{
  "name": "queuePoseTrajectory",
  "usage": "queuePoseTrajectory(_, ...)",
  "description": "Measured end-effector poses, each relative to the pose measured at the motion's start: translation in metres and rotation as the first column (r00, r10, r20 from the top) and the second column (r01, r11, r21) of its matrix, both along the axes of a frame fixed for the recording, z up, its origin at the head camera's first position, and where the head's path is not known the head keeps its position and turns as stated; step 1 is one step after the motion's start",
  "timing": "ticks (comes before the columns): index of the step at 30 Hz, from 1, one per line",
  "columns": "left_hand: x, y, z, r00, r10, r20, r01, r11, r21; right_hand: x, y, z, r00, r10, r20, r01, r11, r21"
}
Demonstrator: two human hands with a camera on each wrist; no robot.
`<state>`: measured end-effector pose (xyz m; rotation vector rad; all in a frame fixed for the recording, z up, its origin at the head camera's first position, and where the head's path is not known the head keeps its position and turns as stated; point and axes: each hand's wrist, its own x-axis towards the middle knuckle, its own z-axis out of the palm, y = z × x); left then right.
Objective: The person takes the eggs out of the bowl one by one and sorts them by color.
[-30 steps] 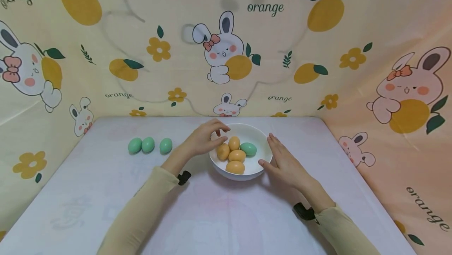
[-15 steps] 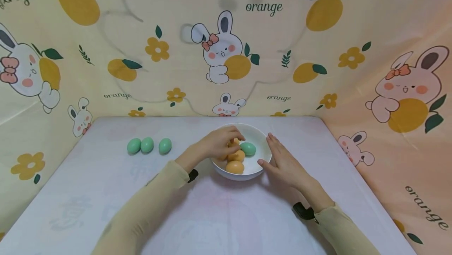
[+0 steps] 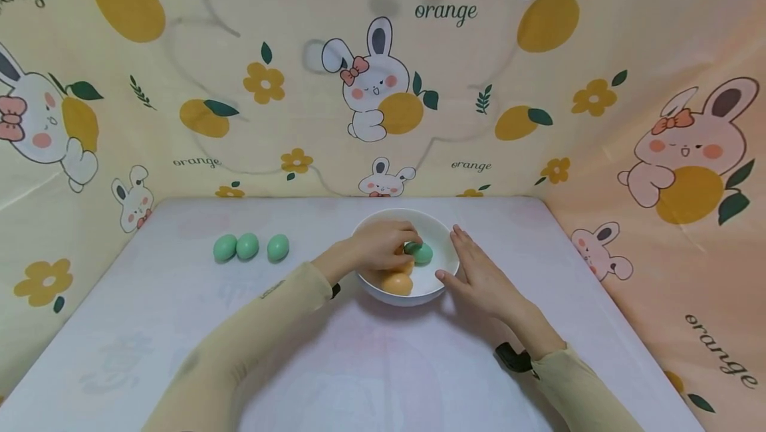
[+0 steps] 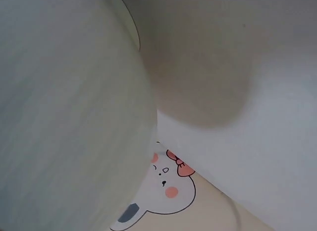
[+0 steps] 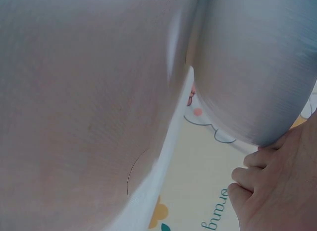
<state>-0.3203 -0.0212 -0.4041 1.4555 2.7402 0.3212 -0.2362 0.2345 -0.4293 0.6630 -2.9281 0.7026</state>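
In the head view a white bowl (image 3: 439, 266) stands on the table with orange eggs (image 3: 397, 284) and one green egg (image 3: 423, 254) in it. My left hand (image 3: 383, 244) reaches over the bowl's left rim, its curled fingers and thumb on either side of the green egg's left end. It hides most of the orange eggs. Against the bowl's right side rests my right hand (image 3: 481, 279), fingers straight and thumb at the near rim. The right wrist view shows that hand (image 5: 282, 186) beside the bowl's outer wall (image 5: 252, 67). No fingers appear in the left wrist view.
Three green eggs (image 3: 247, 246) lie on the white tabletop (image 3: 383, 365) to the left, two side by side and one slightly apart. A printed cloth (image 3: 383, 86) with rabbits and oranges rises behind and at both sides of the table.
My left hand has moved right, from the bowl's left rim over the orange eggs to the green egg inside. The right hand has stayed against the bowl.
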Motion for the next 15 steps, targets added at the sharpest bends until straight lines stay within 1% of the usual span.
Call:
queuePoseTrajectory(2,0.000,0.002,0.001,1.000,-0.004,-0.003,0.003,1.000,-0.015,0.000,0.000,0.000,1.000,0.000,-0.004,0.000,1.000,0.003)
queuePoseTrajectory(7,0.002,0.008,0.003,0.999,-0.021,0.024,0.021,0.999,-0.024,-0.001,0.000,0.000,1.000,-0.005,-0.002,0.005,1.000,0.011)
queuePoseTrajectory(11,0.004,0.012,0.003,0.999,-0.023,0.039,0.024,0.999,-0.037,-0.001,0.001,-0.001,1.000,-0.003,-0.003,0.003,1.000,0.010)
queuePoseTrajectory(15,0.005,0.015,0.003,0.997,-0.031,0.068,0.032,0.999,-0.024,-0.001,0.001,-0.002,1.000,-0.001,-0.003,0.001,1.000,0.008)
